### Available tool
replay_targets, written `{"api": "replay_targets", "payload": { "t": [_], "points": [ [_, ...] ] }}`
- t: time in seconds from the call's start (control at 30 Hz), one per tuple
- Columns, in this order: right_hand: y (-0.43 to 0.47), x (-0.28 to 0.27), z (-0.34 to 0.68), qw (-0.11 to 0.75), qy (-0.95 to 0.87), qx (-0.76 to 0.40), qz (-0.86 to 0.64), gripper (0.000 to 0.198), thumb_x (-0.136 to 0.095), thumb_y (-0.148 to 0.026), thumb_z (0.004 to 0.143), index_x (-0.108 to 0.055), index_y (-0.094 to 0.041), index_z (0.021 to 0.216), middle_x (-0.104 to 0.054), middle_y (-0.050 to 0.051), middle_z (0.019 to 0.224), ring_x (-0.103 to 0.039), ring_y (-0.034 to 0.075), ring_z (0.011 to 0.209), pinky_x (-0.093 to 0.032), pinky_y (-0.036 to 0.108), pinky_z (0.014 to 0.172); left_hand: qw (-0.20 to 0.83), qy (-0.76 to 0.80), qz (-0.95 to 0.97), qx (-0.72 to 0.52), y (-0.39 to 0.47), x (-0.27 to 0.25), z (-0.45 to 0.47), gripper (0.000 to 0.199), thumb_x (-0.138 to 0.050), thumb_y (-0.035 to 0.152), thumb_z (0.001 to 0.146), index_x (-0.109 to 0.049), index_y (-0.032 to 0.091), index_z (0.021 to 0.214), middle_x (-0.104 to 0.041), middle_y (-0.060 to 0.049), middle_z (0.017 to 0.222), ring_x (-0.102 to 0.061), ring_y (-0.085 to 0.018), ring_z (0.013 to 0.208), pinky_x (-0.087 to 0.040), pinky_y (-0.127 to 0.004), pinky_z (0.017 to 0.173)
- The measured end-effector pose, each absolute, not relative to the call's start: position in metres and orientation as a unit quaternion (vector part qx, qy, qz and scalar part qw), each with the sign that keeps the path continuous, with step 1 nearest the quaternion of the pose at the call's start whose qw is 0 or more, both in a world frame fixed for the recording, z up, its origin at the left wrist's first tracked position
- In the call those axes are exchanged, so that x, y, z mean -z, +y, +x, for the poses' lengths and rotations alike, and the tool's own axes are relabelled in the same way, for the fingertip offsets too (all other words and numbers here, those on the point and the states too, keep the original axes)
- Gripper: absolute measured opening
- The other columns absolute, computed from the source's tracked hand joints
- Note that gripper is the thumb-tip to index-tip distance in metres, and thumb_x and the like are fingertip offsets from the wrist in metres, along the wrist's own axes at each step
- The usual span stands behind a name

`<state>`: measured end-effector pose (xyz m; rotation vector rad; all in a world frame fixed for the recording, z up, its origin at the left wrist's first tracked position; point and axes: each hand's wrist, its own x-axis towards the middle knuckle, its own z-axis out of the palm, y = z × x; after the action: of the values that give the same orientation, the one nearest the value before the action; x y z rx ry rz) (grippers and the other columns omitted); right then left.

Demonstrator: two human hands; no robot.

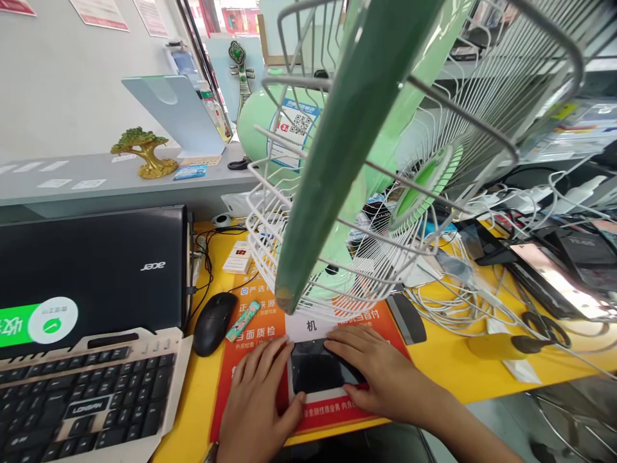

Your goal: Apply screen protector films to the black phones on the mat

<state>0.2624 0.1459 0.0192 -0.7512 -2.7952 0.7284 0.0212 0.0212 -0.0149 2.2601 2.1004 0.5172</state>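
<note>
A dark, flat, phone-sized device with a glossy face lies on a red and orange printed mat. At its left edge rests my left hand, fingers stretched out, with index finger and thumb by the device's near and far corners. My right hand lies over the device's right part, its index finger on the upper edge and its thumb at the lower edge, so the two span it. Part of the device is hidden under that hand. A small green printed packet lies beyond my left hand.
A pale green fan with a wire cage looms close above the hands. Left are a black mouse, a keyboard and an Acer laptop. On the right lie tangled white cables, scissors and a yellow bottle.
</note>
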Motion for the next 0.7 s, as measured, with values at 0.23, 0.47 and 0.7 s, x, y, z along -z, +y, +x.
{"api": "replay_targets", "payload": {
  "t": [0.23,0.47,0.7],
  "points": [
    [0.1473,-0.0214,0.2625,0.065,-0.933,-0.248,-0.254,0.070,-0.059,-0.015,0.072,-0.054,-0.021,0.142,-0.054,0.005,0.147,-0.047,0.023,0.137,-0.035,0.043,0.119,0.010,0.670,0.723,-0.166,0.0214,0.0129,0.0218,0.058,-0.060,0.035,0.086,-0.047,0.029,0.142,-0.056,-0.003,0.144,-0.051,-0.030,0.128,-0.045,-0.049,0.100],
    [0.1462,-0.0206,0.2640,0.051,-0.926,-0.262,-0.267,0.078,-0.058,-0.017,0.073,-0.044,-0.023,0.150,-0.045,0.005,0.155,-0.041,0.023,0.142,-0.032,0.045,0.121,0.018,0.677,0.718,-0.165,0.0224,0.0121,0.0229,0.056,-0.060,0.035,0.086,-0.048,0.029,0.140,-0.057,-0.003,0.143,-0.051,-0.030,0.128,-0.046,-0.051,0.099],
    [0.1454,-0.0193,0.2639,0.067,-0.924,-0.272,-0.261,0.074,-0.060,-0.019,0.076,-0.044,-0.021,0.149,-0.051,0.007,0.149,-0.043,0.023,0.140,-0.030,0.044,0.121,0.032,0.686,0.709,-0.162,0.0216,0.0124,0.0231,0.054,-0.060,0.034,0.086,-0.051,0.027,0.139,-0.057,-0.004,0.144,-0.050,-0.031,0.129,-0.044,-0.051,0.103]
  ]
}}
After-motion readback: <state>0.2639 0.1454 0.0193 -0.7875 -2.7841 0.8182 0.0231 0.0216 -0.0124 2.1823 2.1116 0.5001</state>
